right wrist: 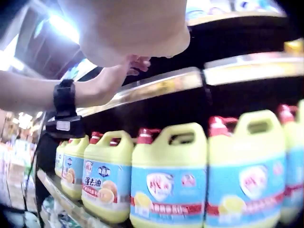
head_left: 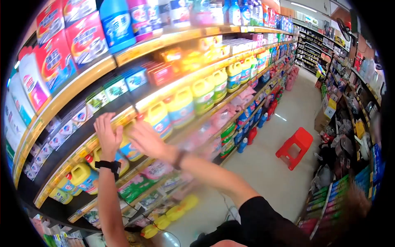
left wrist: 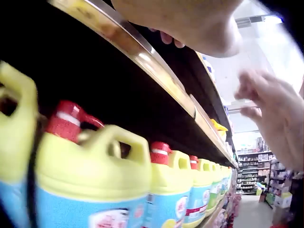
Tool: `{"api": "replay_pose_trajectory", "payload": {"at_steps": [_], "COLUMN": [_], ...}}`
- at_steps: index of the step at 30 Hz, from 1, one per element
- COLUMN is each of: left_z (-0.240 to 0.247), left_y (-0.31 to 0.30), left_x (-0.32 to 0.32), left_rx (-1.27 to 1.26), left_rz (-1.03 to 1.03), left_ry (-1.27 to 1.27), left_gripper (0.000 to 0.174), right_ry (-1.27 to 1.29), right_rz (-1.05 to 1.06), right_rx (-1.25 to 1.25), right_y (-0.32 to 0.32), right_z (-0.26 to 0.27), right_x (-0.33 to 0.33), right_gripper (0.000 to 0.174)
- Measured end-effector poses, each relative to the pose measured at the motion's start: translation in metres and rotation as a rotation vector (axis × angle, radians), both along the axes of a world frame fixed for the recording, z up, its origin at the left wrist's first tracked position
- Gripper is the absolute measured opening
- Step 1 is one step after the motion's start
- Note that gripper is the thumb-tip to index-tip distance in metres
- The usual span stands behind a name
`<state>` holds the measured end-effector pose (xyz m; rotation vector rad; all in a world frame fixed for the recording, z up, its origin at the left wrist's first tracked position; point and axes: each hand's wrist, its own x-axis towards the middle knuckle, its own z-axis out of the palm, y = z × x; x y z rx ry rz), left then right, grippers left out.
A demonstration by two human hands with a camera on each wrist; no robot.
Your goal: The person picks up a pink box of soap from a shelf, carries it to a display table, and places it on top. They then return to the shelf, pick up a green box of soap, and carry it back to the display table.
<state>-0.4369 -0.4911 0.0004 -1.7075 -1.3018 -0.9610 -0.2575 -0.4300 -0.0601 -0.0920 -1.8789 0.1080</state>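
Note:
My left hand point(head_left: 108, 133), fingers fairly straight, is at the price-strip edge of a shelf point(head_left: 119, 120) that carries small boxes. Blurred in the head view, my right hand point(head_left: 146, 140) reaches across beside it, in front of the same shelving. Nothing shows in either palm. Just below both hands stands a row of yellow detergent jugs point(right wrist: 168, 175) with red caps and blue labels. In the left wrist view the right hand point(left wrist: 275, 114) is apart from the shelf, its fingers loosely bent. Some left fingertips are hidden behind the wrist in that view.
Small green and blue boxes point(head_left: 115, 88) line the shelf above the jugs. Large blue bottles point(head_left: 117, 24) and red packs point(head_left: 86, 39) fill the top shelf. A red stool point(head_left: 295, 147) stands on the aisle floor point(head_left: 263, 164), with packed shelving point(head_left: 349, 119) along the right.

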Motion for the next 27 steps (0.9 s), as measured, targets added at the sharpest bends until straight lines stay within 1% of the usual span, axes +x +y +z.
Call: {"api": "replay_pose_trajectory", "payload": {"at_steps": [2, 4, 5, 6, 7, 9, 10, 11, 12, 13, 14, 15, 17, 19, 20, 22, 23, 25, 26, 27], "left_z": [-0.012, -0.017, -0.019, -0.02, -0.018, -0.019, -0.019, -0.021, -0.024, -0.023, -0.021, -0.022, -0.025, -0.026, -0.028, -0.028, -0.029, -0.041, -0.043, -0.041], "left_y": [0.038, 0.072, 0.086, 0.101, 0.114, 0.142, 0.157, 0.17, 0.18, 0.182, 0.182, 0.183, 0.187, 0.188, 0.186, 0.185, 0.185, 0.189, 0.189, 0.187], "left_x": [0.03, 0.052, 0.064, 0.076, 0.087, 0.101, 0.104, 0.099, 0.093, 0.097, 0.101, 0.1, 0.097, 0.095, 0.093, 0.088, 0.081, 0.045, 0.038, 0.046], "left_rx": [0.016, 0.059, 0.069, 0.08, 0.111, 0.213, 0.264, 0.304, 0.345, 0.349, 0.354, 0.37, 0.403, 0.436, 0.408, 0.363, 0.34, 0.301, 0.277, 0.264], "left_rz": [-0.008, 0.016, 0.025, 0.038, 0.102, 0.242, 0.306, 0.38, 0.457, 0.545, 0.632, 0.677, 0.743, 0.781, 0.798, 0.821, 0.788, 0.785, 0.784, 0.791], "left_ry": [-0.057, -0.108, -0.118, -0.129, -0.126, -0.161, -0.18, -0.242, -0.311, -0.274, -0.237, -0.207, -0.166, -0.135, -0.146, -0.162, -0.158, -0.195, -0.207, -0.216], "left_gripper": [0.037, 0.035, 0.034, 0.034, 0.033, 0.035, 0.036, 0.037, 0.039, 0.039, 0.039, 0.04, 0.042, 0.044, 0.044, 0.045, 0.045, 0.048, 0.049, 0.05], "right_ry": [-0.024, -0.159, -0.211, -0.374, -0.474, -0.432, -0.447, -0.465, -0.478, -0.489, -0.485, -0.484, -0.562, -0.523, -0.501, -0.541, -0.553, -0.474, -0.434, -0.427], "right_rz": [-0.134, -0.174, -0.264, -0.35, -0.315, -0.448, -0.525, -0.604, -0.662, -0.719, -0.778, -0.833, -0.882, -0.921, -0.939, -0.992, -1.023, -0.993, -0.974, -0.999], "right_rx": [-0.019, -0.163, -0.135, -0.233, -0.421, -0.49, -0.504, -0.512, -0.591, -0.673, -0.701, -0.731, -0.9, -1.029, -1.09, -1.194, -1.241, -1.328, -1.378, -1.377], "right_y": [0.024, 0.051, 0.064, 0.068, 0.069, 0.051, 0.043, 0.036, 0.022, 0.006, -0.006, -0.018, -0.043, -0.067, -0.077, -0.094, -0.097, -0.102, -0.107, -0.107], "right_z": [-0.046, -0.111, -0.151, -0.182, -0.208, -0.249, -0.283, -0.317, -0.334, -0.349, -0.365, -0.38, -0.404, -0.426, -0.435, -0.455, -0.465, -0.48, -0.486, -0.489], "right_x": [0.073, 0.15, 0.19, 0.233, 0.279, 0.359, 0.396, 0.431, 0.462, 0.489, 0.513, 0.533, 0.565, 0.583, 0.592, 0.6, 0.605, 0.617, 0.622, 0.628], "right_gripper": [0.018, 0.017, 0.019, 0.021, 0.022, 0.017, 0.013, 0.01, 0.01, 0.011, 0.01, 0.01, 0.01, 0.014, 0.016, 0.017, 0.018, 0.018, 0.017, 0.018]}}
